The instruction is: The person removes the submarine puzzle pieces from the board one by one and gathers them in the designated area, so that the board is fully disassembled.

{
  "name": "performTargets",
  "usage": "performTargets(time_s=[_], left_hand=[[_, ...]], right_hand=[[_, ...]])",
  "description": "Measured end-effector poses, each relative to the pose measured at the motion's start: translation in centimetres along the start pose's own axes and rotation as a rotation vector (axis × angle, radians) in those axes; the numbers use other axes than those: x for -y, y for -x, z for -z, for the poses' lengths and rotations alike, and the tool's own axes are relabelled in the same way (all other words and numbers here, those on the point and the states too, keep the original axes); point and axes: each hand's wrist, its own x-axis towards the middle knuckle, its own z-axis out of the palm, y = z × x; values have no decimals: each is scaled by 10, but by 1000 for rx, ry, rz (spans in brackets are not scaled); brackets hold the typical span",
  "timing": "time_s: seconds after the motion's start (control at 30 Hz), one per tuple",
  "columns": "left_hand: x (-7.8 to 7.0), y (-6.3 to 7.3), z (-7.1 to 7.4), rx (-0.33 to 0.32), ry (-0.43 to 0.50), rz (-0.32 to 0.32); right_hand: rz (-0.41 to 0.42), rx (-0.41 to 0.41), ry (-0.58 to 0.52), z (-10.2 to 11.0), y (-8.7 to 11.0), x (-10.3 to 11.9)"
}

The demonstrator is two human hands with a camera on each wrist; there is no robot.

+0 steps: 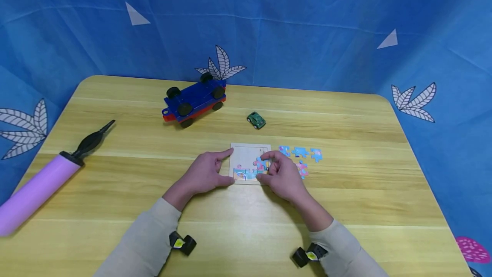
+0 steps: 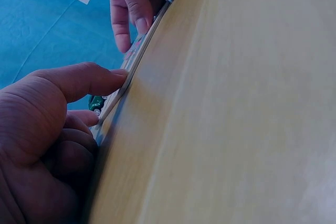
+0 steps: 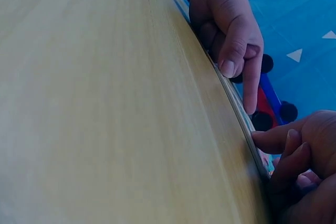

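A small square puzzle tray [image 1: 250,145] lies on the table, with joined pieces [image 1: 245,175] along its lower part. My left hand [image 1: 205,172] holds the tray's left side, thumb at the near corner and index finger near the far corner. In the left wrist view, the left thumb [image 2: 107,81] lies on the tray's edge. My right hand [image 1: 285,177] reaches over the tray's right side, its bent index finger and thumb on either side of a pink and blue puzzle piece [image 1: 260,164]. The right hand partly hides that piece. Several loose pieces [image 1: 300,152] lie right of the tray.
A small green toy car [image 1: 256,120] stands beyond the tray. Further back left, a blue and red toy vehicle [image 1: 197,99] lies with wheels upward. A purple hand pump [image 1: 42,191] lies at the left. Blue patterned cloth [image 1: 269,25] hangs behind the table [image 1: 365,174].
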Motion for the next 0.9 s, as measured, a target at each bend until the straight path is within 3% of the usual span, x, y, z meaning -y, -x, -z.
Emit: performTargets(time_s=[0.9], left_hand=[[0,0,-1,10,-5,35]], right_hand=[[16,19,-63,2,-1,0]])
